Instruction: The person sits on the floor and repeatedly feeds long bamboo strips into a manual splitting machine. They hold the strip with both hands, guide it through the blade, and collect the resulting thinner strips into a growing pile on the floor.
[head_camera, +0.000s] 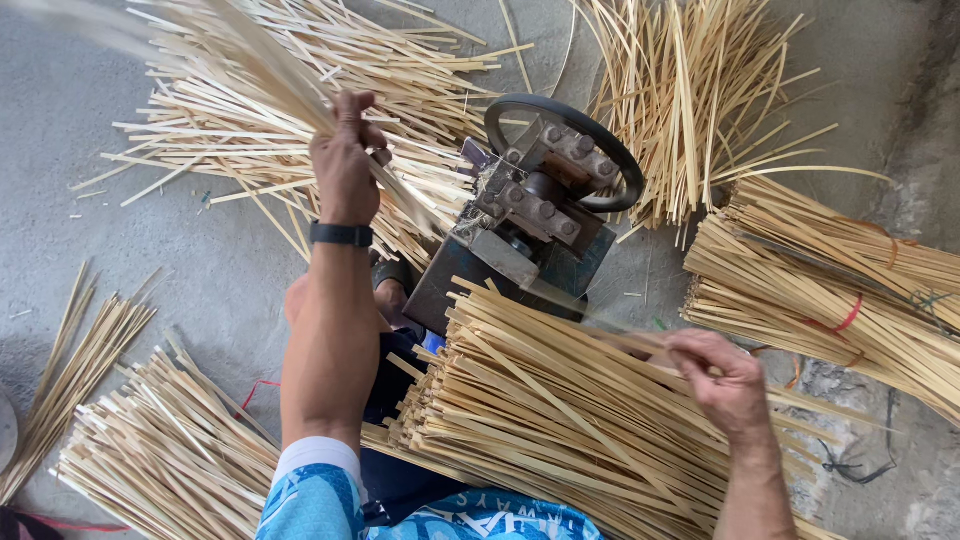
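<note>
Left hand (345, 165) clenched around blurred bamboo strips (250, 70), raised beside splitting machine (535, 215). Right hand (725, 380) pinching single strip (610, 335) atop lap pile (540, 410). Likely light, springy, splintery, sharp-edged; best gripped mid-length, firmly, away from edges.

Grey concrete floor (230, 270), rough and dusty, flat daylight, darker right edge

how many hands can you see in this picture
2. The left hand grips bamboo strips raised above the machine; the right hand rests on the strip pile.
</note>
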